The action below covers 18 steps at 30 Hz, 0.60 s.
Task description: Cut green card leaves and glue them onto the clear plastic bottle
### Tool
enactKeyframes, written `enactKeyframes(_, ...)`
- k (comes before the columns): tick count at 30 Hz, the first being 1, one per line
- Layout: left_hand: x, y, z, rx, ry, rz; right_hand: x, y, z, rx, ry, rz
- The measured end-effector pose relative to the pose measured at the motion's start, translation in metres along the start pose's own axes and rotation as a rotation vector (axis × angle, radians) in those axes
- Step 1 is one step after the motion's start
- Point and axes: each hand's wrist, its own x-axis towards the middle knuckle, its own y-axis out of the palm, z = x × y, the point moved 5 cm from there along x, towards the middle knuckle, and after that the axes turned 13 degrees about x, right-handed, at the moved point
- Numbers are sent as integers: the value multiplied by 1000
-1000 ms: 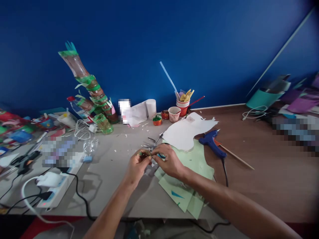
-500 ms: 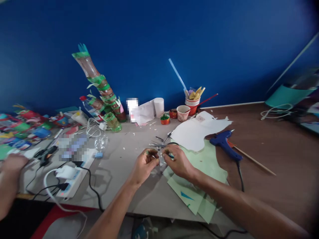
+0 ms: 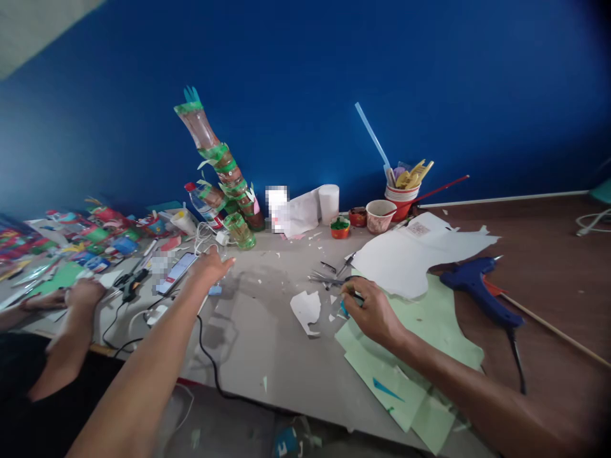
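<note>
My left hand point(image 3: 210, 272) reaches out on the left, open, thumb stretched to the side. It is over the clear plastic bottle with a blue cap point(image 3: 215, 290), near the white cable and phone point(image 3: 177, 272); whether it touches anything, I cannot tell. My right hand point(image 3: 370, 308) has its fingers curled round the dark handle of the scissors point(image 3: 329, 278), whose blades point left on the table. A cut piece of white paper point(image 3: 305, 310) lies between my hands, with small scraps around it. Beneath my right forearm are pale green sheets point(image 3: 377, 375).
A blue glue gun point(image 3: 470, 283) and a wooden stick point(image 3: 554, 323) lie at the right. White paper point(image 3: 405, 254) and paper cups point(image 3: 380, 216) sit behind. A bottle tower point(image 3: 229, 172) stands at the back. Another person's hand point(image 3: 86, 291) is at far left.
My hands have parted: the left moved far left, the right slightly right to the scissors' handle. The white paper piece now lies on the table. The view has turned left.
</note>
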Motion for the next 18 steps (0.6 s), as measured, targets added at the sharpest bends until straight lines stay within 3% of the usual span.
enactKeyframes(4,6,13,5,-42,-65,43,1,-1,-1,-1,-7,-1)
enactKeyframes(8,4,7,4,-168,-54,53,1,-2,-3,-5,-15,-10)
enactKeyframes(13,-33,-12,-4,-515,165,146,2,-4,-2,39,-13,-10)
enactKeyframes(14,-45,-16,-9,-637,229,171,3,-4,0,51,-17,-8)
enactKeyframes(16,-71,-22,-28,-1195,369,294,4,-4,3,72,-22,-6)
enactKeyframes(18,-95,-22,-50,-1493,435,415,4,-3,6,96,-12,-3)
